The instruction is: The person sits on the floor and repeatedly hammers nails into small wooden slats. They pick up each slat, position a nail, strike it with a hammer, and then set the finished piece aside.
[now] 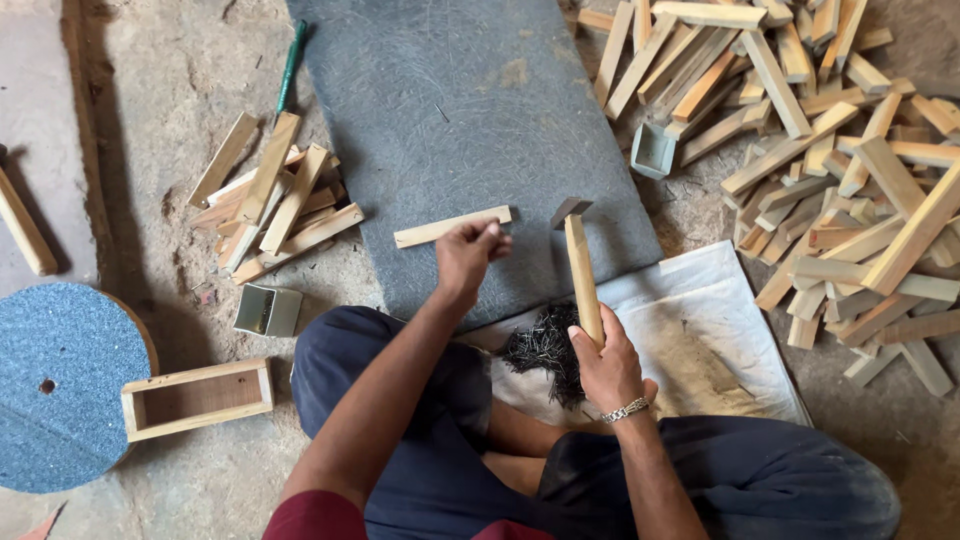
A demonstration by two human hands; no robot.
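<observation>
Dusty earthen floor (170, 90) under soft daylight, grey mat (470, 110) laid across it.

A large heap of pale cut wooden sticks (840, 170) is seen at the right. A smaller pile of wooden strips (270, 200) lies at the left, near an open rectangular wooden box (197, 398), a round blue-grey disc (60, 385) and what seems a small metal box (268, 310).

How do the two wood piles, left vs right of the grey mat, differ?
The left pile is small and compact; the right pile is far bigger and sprawls wide. The left pile's strips mostly lie aligned; the right pile's point every way. Both are pale cut wood strips on the dusty floor.
</observation>
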